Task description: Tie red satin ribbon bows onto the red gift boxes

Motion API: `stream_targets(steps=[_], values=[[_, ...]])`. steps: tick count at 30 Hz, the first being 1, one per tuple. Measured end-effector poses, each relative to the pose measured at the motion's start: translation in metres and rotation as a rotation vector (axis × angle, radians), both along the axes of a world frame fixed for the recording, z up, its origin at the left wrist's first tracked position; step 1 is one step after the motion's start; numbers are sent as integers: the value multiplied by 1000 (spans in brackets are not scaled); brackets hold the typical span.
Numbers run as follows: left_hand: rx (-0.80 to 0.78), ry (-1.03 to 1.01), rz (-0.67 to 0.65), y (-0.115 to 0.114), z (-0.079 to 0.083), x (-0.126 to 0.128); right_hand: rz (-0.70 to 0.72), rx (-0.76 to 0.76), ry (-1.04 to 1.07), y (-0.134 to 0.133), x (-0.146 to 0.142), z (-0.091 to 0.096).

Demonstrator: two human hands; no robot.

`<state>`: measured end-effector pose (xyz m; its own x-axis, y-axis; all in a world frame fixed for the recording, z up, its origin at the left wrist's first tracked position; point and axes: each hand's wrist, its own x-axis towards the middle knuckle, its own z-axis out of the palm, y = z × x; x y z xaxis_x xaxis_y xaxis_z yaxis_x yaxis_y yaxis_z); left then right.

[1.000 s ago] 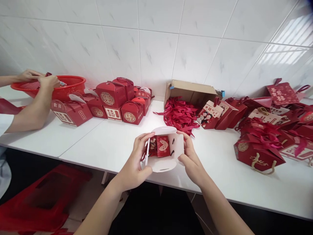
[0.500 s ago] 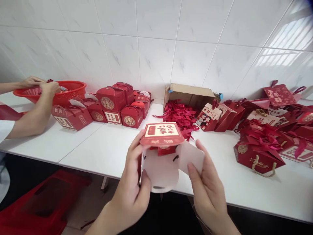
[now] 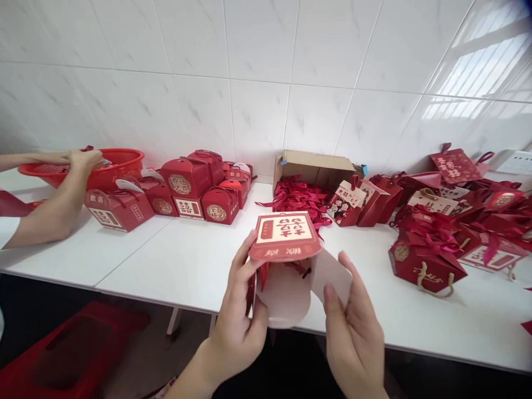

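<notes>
I hold a small red gift box [image 3: 285,238] with white inner flaps over the front edge of the white table [image 3: 199,260]. My left hand [image 3: 240,327] is closed round the box's left side, thumb on the near white flap, fingers pressing the red patterned top flap. My right hand [image 3: 353,327] touches the right-hand white flap [image 3: 332,274] with its fingers curled against it. The box's contents are mostly hidden by the flaps.
Closed red gift boxes [image 3: 189,185] stand at the back left. A cardboard carton [image 3: 318,166] spills red ribbons [image 3: 299,197]. More red boxes [image 3: 428,255] pile at the right. Another person's hands [image 3: 83,160] work at a red basket [image 3: 108,166] on the far left. A red stool [image 3: 75,349] stands below.
The box was open with red packets showing; its red top flap has been folded over them, and the box has been lifted and tilted toward me. My right hand slid to the side flap.
</notes>
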<state>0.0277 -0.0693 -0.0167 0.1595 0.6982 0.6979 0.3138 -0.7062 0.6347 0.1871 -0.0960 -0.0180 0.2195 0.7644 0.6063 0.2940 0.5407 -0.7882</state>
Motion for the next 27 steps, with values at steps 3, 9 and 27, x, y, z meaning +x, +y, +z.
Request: stream_targets(steps=[3, 9, 27], values=[[-110, -7, -22, 8, -9, 5, 6, -100, 48, 7, 0, -3], [-138, -66, 1, 3, -9, 5, 19, -137, 97, -4, -7, -4], [-20, -64, 13, -10, -2, 4, -66, -42, 45, -24, -12, -16]])
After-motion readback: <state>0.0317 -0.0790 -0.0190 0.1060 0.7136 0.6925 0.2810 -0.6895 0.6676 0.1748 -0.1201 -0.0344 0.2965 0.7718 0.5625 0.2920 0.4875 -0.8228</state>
